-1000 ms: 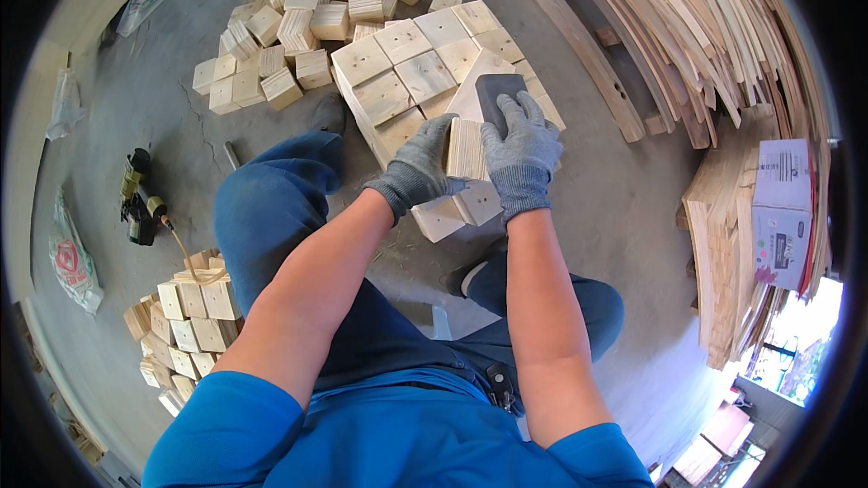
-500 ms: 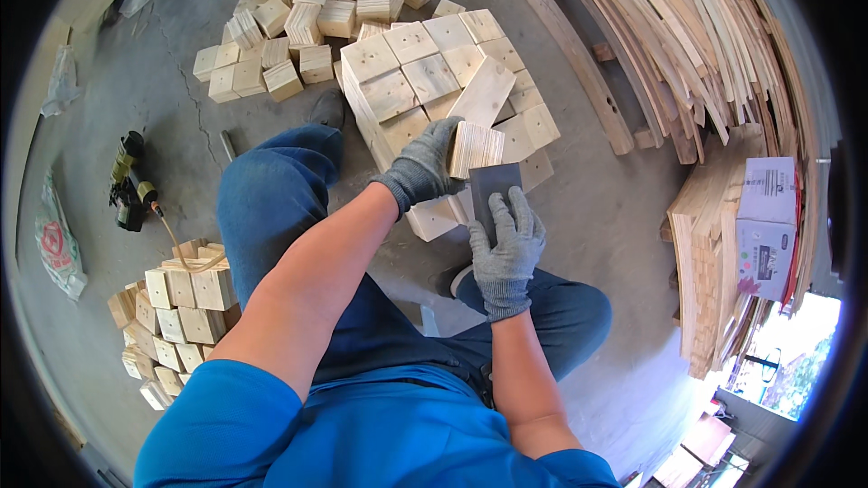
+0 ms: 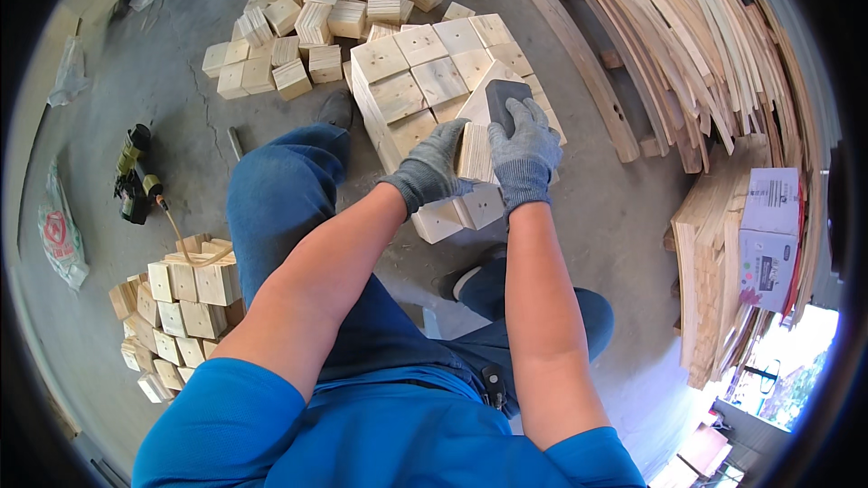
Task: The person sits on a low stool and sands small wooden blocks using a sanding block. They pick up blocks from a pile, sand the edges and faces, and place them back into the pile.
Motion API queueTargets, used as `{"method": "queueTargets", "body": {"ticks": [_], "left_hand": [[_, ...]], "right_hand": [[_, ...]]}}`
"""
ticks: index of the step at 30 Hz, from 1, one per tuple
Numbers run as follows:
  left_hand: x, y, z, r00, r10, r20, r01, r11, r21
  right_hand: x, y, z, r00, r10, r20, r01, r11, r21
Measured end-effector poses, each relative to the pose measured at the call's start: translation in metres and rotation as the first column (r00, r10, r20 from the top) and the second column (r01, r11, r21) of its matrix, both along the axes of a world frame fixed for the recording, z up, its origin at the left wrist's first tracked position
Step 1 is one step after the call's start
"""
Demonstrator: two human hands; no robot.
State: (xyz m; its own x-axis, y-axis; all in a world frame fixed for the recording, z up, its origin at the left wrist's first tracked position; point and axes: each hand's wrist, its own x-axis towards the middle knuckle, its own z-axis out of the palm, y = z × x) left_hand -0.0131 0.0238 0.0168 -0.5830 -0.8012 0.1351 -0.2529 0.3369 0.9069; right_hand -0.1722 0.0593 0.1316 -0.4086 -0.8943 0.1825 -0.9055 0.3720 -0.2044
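A grey concrete floor (image 3: 624, 226) spreads under everything, and the block stack (image 3: 438, 79), rows of pale wooden blocks set close together, serves as the landmark. Long thin boards (image 3: 674, 54) lie in a big pile to its right, well apart. A loose heap of blocks (image 3: 312, 23) is scattered beyond the block stack and to its left; a smaller pile of blocks (image 3: 199, 294) sits nearer the person, left of it. A printed carton (image 3: 768, 239) is far to its right, and a dark power tool with a hose (image 3: 136, 176) lies far to its left. The wooden piece (image 3: 476, 158) is over the block stack's near right part, its layered end toward the person. The gloved left hand (image 3: 432, 165) grips that near end from the left, thumb on top. The gloved right hand (image 3: 526, 149) has its fingers wrapped over the dark block (image 3: 509, 95), which lies along the piece's right side; the contact itself is partly hidden. To do this well, the left hand should probably pin the piece firmly, fingertips clear of the rubbing path, while the right keeps the dark block flush, with even pressure and full-length strokes, so corners don't round unevenly.
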Motion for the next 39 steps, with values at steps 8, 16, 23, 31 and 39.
{"method": "queueTargets", "body": {"ticks": [8,16,23,31,39], "left_hand": [[0.005,0.002,0.016,0.998,-0.01,0.059,0.007,0.999,0.047],[0.001,0.002,0.019,0.997,-0.005,0.079,0.001,0.999,0.043],[0.006,0.003,0.013,0.995,0.001,0.103,-0.004,1.0,0.027],[0.002,0.004,0.02,1.0,0.002,0.007,-0.002,0.998,0.059],[0.0,0.002,0.01,0.997,-0.006,0.08,0.003,0.999,0.045]], "right_hand": [[0.029,0.082,-0.006,0.994,0.108,-0.019,-0.11,0.988,-0.106],[0.047,0.153,-0.011,0.977,0.21,0.043,-0.2,0.965,-0.17],[0.035,0.074,0.0,0.982,0.191,0.014,-0.189,0.977,-0.097],[0.018,0.003,0.002,0.994,0.112,-0.003,-0.112,0.994,-0.011],[0.046,0.106,-0.004,0.975,0.223,-0.001,-0.222,0.971,-0.092]]}}
